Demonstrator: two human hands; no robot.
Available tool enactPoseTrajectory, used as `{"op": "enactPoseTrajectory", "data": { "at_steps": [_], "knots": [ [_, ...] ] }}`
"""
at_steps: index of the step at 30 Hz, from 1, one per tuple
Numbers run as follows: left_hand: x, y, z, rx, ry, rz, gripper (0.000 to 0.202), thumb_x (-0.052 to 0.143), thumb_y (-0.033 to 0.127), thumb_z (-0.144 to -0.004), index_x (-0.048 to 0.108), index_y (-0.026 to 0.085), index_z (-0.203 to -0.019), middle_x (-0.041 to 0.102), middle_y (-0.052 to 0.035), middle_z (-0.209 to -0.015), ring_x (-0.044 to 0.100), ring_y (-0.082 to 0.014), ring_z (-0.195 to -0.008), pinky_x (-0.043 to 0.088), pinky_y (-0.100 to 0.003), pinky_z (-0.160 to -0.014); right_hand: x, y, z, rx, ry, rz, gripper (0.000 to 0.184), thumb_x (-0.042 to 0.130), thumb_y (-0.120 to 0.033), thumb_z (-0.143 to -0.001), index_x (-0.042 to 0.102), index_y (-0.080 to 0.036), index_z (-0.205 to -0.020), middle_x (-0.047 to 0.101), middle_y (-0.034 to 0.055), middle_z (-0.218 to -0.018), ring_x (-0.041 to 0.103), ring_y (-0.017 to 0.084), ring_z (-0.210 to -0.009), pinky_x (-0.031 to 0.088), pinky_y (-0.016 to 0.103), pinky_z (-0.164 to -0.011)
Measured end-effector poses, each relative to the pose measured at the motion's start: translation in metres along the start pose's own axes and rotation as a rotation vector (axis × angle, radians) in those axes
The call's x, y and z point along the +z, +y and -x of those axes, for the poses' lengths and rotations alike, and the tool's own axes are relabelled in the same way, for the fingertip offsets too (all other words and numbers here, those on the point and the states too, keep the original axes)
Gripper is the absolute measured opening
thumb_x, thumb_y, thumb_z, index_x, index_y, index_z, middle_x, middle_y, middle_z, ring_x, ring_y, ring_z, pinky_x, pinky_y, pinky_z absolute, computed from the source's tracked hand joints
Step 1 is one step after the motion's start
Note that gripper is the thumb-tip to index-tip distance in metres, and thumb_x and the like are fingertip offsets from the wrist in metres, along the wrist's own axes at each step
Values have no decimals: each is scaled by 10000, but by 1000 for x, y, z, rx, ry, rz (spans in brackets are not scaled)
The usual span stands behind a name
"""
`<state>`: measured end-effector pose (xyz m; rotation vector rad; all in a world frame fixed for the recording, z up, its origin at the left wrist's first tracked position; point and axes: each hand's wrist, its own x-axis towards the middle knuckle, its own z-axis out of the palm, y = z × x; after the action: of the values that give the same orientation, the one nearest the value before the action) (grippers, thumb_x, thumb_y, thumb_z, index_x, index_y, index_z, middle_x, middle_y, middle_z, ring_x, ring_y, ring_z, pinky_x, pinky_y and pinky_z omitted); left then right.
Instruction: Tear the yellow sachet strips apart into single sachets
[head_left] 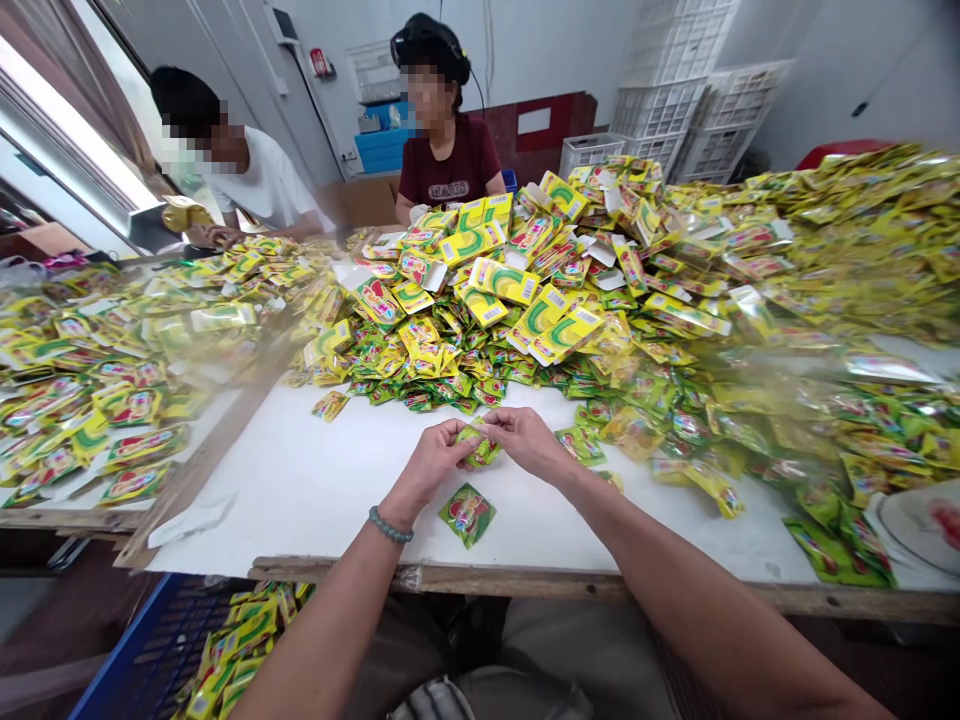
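My left hand (433, 464) and my right hand (526, 441) meet over the white table (300, 490), both pinched on a small stack of green and yellow sachets (477, 446). My left wrist wears a bead bracelet. One loose sachet (467, 514) lies flat on the table just below my hands. A big heap of the same sachets and yellow boxes (510, 300) rises right behind my hands.
Sachets cover the table to the left (90, 400) and right (825, 330). A blue crate (150, 650) with sachets sits under the table's front left. Two people sit at the far side. White crates (675, 90) are stacked at the back right.
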<state>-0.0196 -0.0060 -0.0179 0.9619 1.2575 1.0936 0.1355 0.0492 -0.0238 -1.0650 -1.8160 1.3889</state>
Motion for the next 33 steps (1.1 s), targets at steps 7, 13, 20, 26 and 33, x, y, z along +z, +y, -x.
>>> {"op": "enactPoseTrajectory", "data": {
  "at_steps": [7,13,20,26,33],
  "knots": [
    [6,1,2,-13,-46,130,462,870,243,-544,609,138,-910,700,-13,-717,619,-120,-608,475,-246,-617,2,5,-4,48,202,96,192,529,-333,-794,526,-195,-659,520,-26,-594,451,122,-582,346,231,-541],
    [7,4,0,86,-52,106,380,841,268,-607,622,151,-894,708,-15,-769,616,-118,-640,483,-249,-629,6,7,-7,40,240,0,225,531,-383,-818,514,-202,-684,539,-26,-611,478,129,-571,368,239,-542],
    [0,-1,-8,73,177,117,432,843,343,-569,610,151,-877,715,-22,-759,618,-130,-623,458,-252,-607,-17,-5,-2,-43,318,443,178,555,-333,-873,631,-193,-793,640,29,-771,559,162,-715,402,257,-666],
    [-10,-1,-10,89,310,103,403,812,326,-559,585,163,-850,695,2,-744,605,-121,-625,431,-247,-615,-22,5,-3,88,138,893,269,704,-355,-786,662,-146,-950,628,143,-1080,530,273,-1037,408,325,-821],
    [-13,-2,-9,89,344,-20,381,794,306,-548,595,172,-845,677,-2,-697,594,-141,-612,419,-261,-593,-25,14,-5,102,180,529,175,636,-371,-795,590,-205,-830,598,-6,-713,518,160,-670,342,247,-590]
  ]
}}
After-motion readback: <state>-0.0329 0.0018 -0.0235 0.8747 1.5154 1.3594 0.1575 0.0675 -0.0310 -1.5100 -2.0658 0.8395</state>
